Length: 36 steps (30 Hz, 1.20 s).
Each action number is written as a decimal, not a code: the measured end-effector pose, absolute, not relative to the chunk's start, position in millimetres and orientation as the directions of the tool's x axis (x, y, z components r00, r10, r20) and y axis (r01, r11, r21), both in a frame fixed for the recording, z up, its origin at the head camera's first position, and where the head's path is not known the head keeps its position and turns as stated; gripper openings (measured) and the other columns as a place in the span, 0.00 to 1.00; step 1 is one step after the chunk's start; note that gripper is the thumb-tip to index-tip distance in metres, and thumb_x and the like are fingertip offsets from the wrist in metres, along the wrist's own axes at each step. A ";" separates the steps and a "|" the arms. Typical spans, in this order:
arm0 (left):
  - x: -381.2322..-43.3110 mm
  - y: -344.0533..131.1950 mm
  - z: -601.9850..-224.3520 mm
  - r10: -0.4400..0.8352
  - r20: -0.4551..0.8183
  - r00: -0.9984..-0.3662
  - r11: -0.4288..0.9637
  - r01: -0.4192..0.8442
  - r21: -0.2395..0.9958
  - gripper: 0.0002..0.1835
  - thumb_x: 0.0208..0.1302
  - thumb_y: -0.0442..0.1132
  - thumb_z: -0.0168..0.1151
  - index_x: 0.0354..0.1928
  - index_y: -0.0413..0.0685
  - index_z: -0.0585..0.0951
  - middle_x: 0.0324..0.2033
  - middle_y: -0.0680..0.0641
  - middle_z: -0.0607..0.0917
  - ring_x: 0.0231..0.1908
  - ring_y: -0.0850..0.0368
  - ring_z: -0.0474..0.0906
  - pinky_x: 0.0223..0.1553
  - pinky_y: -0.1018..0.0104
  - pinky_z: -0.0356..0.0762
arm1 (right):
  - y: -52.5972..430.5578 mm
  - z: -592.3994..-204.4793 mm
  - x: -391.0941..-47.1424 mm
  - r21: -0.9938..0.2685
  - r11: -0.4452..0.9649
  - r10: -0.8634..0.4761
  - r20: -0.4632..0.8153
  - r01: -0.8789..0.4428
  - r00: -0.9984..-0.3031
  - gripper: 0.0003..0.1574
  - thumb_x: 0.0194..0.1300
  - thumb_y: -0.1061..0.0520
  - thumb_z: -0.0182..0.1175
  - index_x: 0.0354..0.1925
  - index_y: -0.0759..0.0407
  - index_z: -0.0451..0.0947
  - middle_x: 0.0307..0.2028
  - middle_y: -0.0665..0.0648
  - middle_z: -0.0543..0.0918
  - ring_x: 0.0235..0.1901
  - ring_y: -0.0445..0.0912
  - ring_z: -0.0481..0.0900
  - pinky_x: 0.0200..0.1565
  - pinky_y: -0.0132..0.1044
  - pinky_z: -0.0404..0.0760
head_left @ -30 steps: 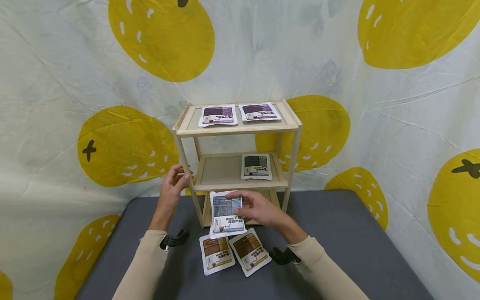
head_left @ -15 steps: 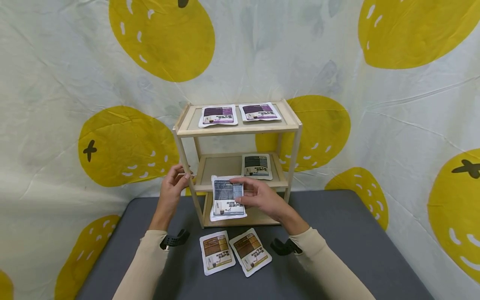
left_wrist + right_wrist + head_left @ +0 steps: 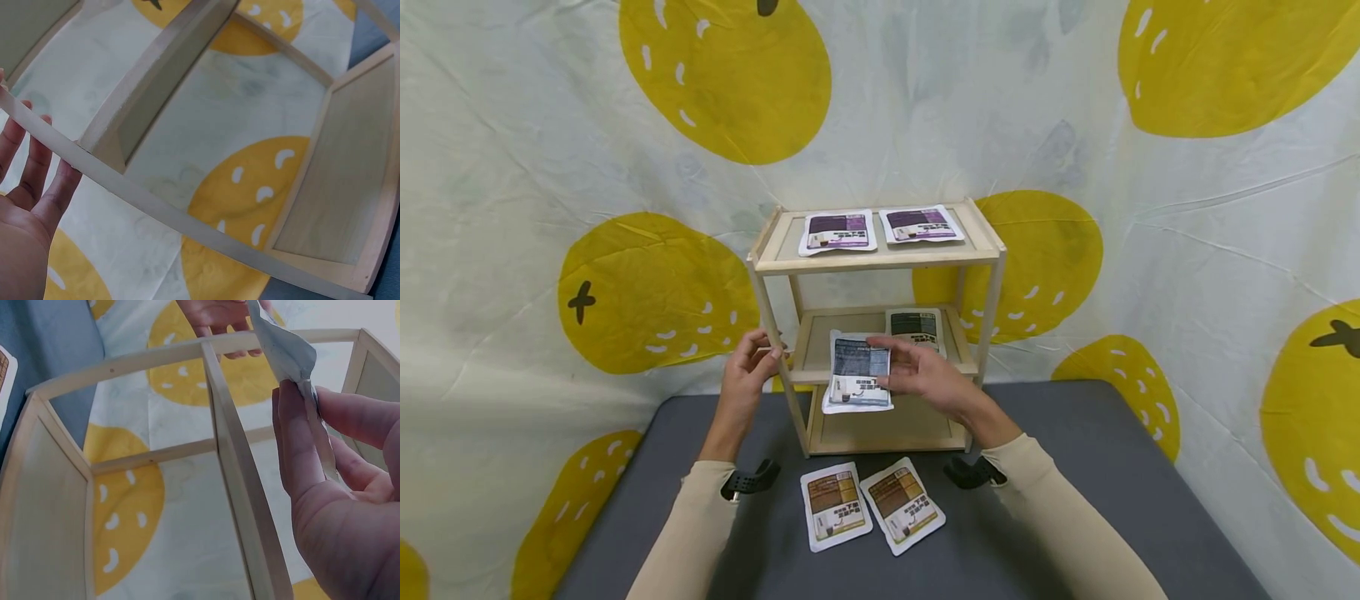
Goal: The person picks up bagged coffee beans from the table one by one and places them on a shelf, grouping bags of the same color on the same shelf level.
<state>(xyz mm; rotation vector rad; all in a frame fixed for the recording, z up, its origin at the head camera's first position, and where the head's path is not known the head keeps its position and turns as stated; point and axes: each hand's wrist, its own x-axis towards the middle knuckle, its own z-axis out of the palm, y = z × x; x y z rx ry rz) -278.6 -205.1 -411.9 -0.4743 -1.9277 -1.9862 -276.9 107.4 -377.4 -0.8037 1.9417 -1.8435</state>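
Observation:
My right hand (image 3: 928, 379) pinches a white pouch (image 3: 859, 367) with a dark blue label by its right edge, thumb on one face and fingers behind. It hovers in front of the middle board of a small wooden shelf (image 3: 865, 265). In the right wrist view the pouch (image 3: 284, 353) is seen nearly edge-on. My left hand (image 3: 748, 371) holds the shelf's front left post (image 3: 144, 203) at the height of the middle board. On that board, at right, lies a pouch with a black-green label (image 3: 917, 323), partly hidden by my right hand.
Two purple-labelled pouches (image 3: 838, 232) lie side by side on the top board. Two brown-labelled pouches (image 3: 837, 506) lie on the dark grey table (image 3: 1037, 500) before the shelf. The bottom board (image 3: 887, 429) sits low, near the table. A cloth with yellow fruit prints (image 3: 1210, 217) hangs behind.
My right hand has raised the blue-labelled pouch from above the brown-labelled pouches up to the middle board's front edge. My left hand has stayed on the post.

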 end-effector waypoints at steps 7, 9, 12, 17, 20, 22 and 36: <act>-278.5 -204.5 -411.2 -0.008 0.463 -0.887 -0.037 0.463 0.886 0.21 0.75 0.36 0.59 0.63 0.32 0.71 0.45 0.49 0.78 0.45 0.55 0.82 0.47 0.65 0.84 | 107.4 -373.9 -288.0 -0.981 0.033 -0.593 0.135 -0.191 -0.794 0.37 0.71 0.63 0.62 0.74 0.51 0.65 0.57 0.66 0.78 0.52 0.53 0.82 0.52 0.44 0.84; -278.6 -204.5 -411.2 -0.008 0.462 -0.887 -0.032 0.462 0.886 0.21 0.75 0.36 0.59 0.63 0.33 0.71 0.45 0.48 0.78 0.46 0.52 0.81 0.47 0.65 0.84 | 107.2 -373.0 -290.2 -0.979 0.045 -0.581 0.134 -0.197 -0.802 0.37 0.71 0.62 0.63 0.74 0.50 0.66 0.57 0.65 0.79 0.52 0.53 0.82 0.52 0.44 0.85; -278.6 -204.6 -411.1 -0.009 0.458 -0.889 -0.026 0.458 0.888 0.21 0.75 0.37 0.59 0.63 0.32 0.71 0.46 0.48 0.78 0.48 0.48 0.81 0.47 0.65 0.84 | 107.0 -371.7 -293.5 -0.976 0.062 -0.565 0.136 -0.207 -0.814 0.37 0.70 0.61 0.64 0.73 0.50 0.67 0.57 0.65 0.79 0.51 0.52 0.82 0.52 0.48 0.84; -277.4 -204.4 -410.1 -0.003 0.458 -0.889 -0.023 0.458 0.888 0.20 0.75 0.36 0.59 0.63 0.33 0.71 0.46 0.47 0.78 0.48 0.50 0.81 0.47 0.65 0.84 | 108.4 -371.7 -300.6 -0.969 0.091 -0.542 0.144 -0.228 -0.828 0.36 0.71 0.61 0.64 0.73 0.51 0.67 0.54 0.65 0.80 0.49 0.52 0.82 0.52 0.50 0.84; -276.8 -204.4 -409.9 0.002 0.460 -0.888 -0.023 0.460 0.888 0.16 0.75 0.36 0.58 0.61 0.40 0.74 0.47 0.46 0.78 0.47 0.54 0.81 0.48 0.65 0.84 | 109.5 -371.2 -304.4 -0.969 0.105 -0.538 0.136 -0.226 -0.832 0.36 0.71 0.61 0.63 0.74 0.51 0.67 0.56 0.65 0.78 0.50 0.52 0.82 0.51 0.47 0.85; -276.3 -204.4 -409.6 0.002 0.461 -0.888 -0.025 0.460 0.887 0.16 0.75 0.36 0.58 0.61 0.41 0.74 0.47 0.46 0.78 0.47 0.53 0.81 0.48 0.64 0.84 | 109.9 -370.6 -307.2 -0.966 0.120 -0.539 0.131 -0.229 -0.832 0.36 0.72 0.60 0.63 0.74 0.49 0.67 0.58 0.64 0.77 0.51 0.52 0.81 0.51 0.44 0.85; -278.9 -205.1 -412.2 0.000 0.466 -0.885 -0.016 0.466 0.885 0.21 0.75 0.35 0.58 0.63 0.30 0.70 0.46 0.47 0.79 0.49 0.45 0.81 0.48 0.65 0.84 | 108.4 -367.8 -328.9 -0.926 0.204 -0.500 0.181 -0.318 -0.847 0.36 0.70 0.56 0.66 0.72 0.49 0.69 0.51 0.63 0.78 0.45 0.50 0.78 0.47 0.38 0.81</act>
